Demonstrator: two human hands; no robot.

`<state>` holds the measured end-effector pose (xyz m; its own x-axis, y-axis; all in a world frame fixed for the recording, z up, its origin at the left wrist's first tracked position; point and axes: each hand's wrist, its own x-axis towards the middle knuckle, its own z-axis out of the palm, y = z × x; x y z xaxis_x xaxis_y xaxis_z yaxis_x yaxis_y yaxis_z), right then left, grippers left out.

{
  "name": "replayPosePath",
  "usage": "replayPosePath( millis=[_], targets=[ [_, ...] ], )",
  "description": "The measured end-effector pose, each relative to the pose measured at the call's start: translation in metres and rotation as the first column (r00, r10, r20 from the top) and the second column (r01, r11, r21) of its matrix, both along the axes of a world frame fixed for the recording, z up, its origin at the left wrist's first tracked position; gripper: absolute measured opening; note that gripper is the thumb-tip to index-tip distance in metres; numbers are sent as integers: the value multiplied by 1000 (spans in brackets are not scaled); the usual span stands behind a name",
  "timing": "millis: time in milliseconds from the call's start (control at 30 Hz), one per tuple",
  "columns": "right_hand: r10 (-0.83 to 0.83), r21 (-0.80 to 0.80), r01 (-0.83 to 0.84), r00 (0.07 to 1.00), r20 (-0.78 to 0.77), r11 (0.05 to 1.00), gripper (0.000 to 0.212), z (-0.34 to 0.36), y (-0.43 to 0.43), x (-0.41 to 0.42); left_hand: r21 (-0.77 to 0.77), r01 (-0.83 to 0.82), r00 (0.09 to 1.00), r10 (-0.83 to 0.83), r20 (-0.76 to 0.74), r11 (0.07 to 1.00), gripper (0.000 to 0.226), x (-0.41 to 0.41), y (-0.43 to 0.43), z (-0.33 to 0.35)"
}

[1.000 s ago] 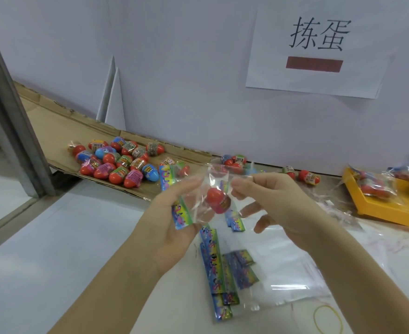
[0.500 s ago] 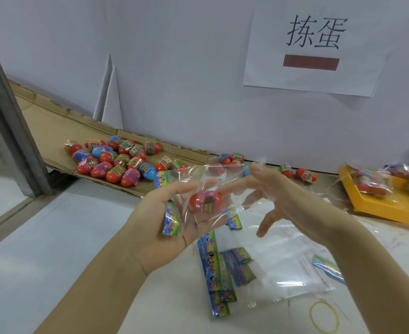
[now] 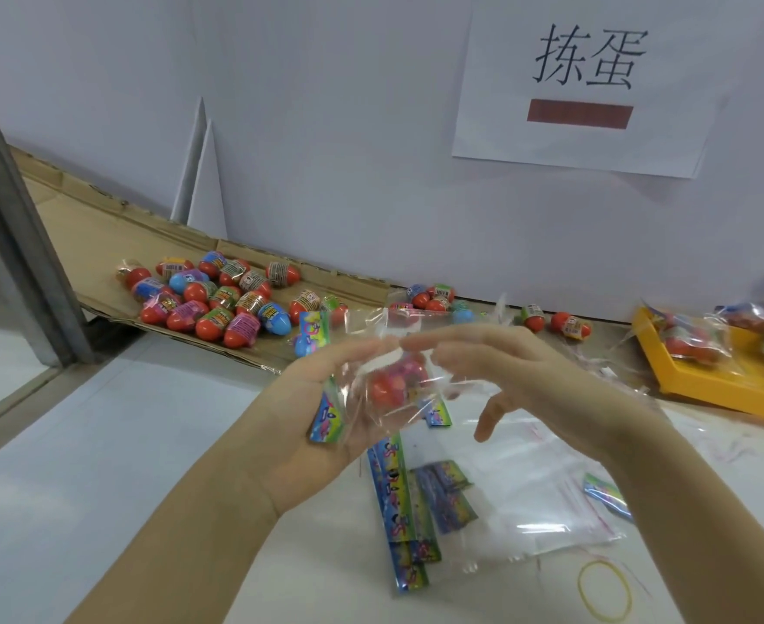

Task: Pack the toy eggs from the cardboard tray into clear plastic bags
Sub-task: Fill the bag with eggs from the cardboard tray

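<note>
My left hand [image 3: 290, 434] lies palm up and cradles a clear plastic bag [image 3: 371, 322] between thumb and fingers. Inside the bag are a red toy egg [image 3: 389, 385] and a colourful card [image 3: 326, 416]. My right hand [image 3: 529, 371] reaches in from the right with straight fingers, and its tips touch the bag's top next to my left fingertips. Several toy eggs [image 3: 218, 304] lie heaped on the cardboard tray [image 3: 101, 227] at the back left.
A stack of flat clear bags [image 3: 529, 488] and colourful cards [image 3: 393, 488] lie on the white table below my hands, with a yellow rubber band [image 3: 605, 589] nearby. Loose eggs [image 3: 565, 324] sit by the wall. A yellow tray [image 3: 704, 389] with filled bags stands at the right. A metal post [image 3: 6, 240] rises at the left.
The egg has settled lower into the bag on my left palm. My right hand let go of its pinch on the bag and opened, fingers straightening toward the bag's top.
</note>
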<state>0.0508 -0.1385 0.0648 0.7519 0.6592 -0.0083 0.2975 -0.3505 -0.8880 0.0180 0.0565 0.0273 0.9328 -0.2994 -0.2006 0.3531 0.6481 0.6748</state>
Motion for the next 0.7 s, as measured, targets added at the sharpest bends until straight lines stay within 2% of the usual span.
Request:
replayPosePath(
  millis=[33, 133, 167, 200, 267, 367, 433, 500, 567, 700],
  targets=[
    [-5, 16, 5, 1000, 7, 1000, 34, 2, 0, 0, 8, -31, 999, 31, -15, 999, 86, 7, 4, -5],
    [-126, 132, 123, 992, 12, 984, 32, 1, 0, 2, -263, 5, 995, 23, 102, 965, 95, -5, 12, -9],
    [-179, 194, 178, 984, -12, 965, 29, 1, 1, 2, -306, 8, 992, 31, 123, 952, 99, -7, 11, -6],
    [-214, 239, 216, 976, -35, 947, 28, 0, 2, 4, -369, -25, 989, 77, 127, 929, 99, -9, 10, -7],
    [-236, 244, 243, 970, -59, 939, 33, -2, 2, 6, -419, -132, 972, 200, 123, 899, 80, -8, -1, -6],
    [-102, 204, 139, 978, -182, 969, 32, -5, -1, 7, -312, -352, 920, 388, 59, 882, 37, -13, -22, -3],
    [-8, 214, 73, 957, -291, 974, 44, -6, 0, 11, -271, -407, 905, 425, 10, 872, 27, -14, -31, -6],
    [-6, 177, 65, 948, -317, 982, 46, -8, 4, 11, -313, -438, 892, 450, -38, 843, 24, -13, -32, -7],
    [-18, 157, 59, 967, -255, 986, 42, -8, 9, 7, -334, -445, 888, 457, -49, 831, 30, -15, -30, -5],
    [-33, 157, 34, 999, -10, 987, 22, -13, 17, -4, -283, -443, 887, 461, -3, 851, 26, -15, -25, -1]
  ],
)
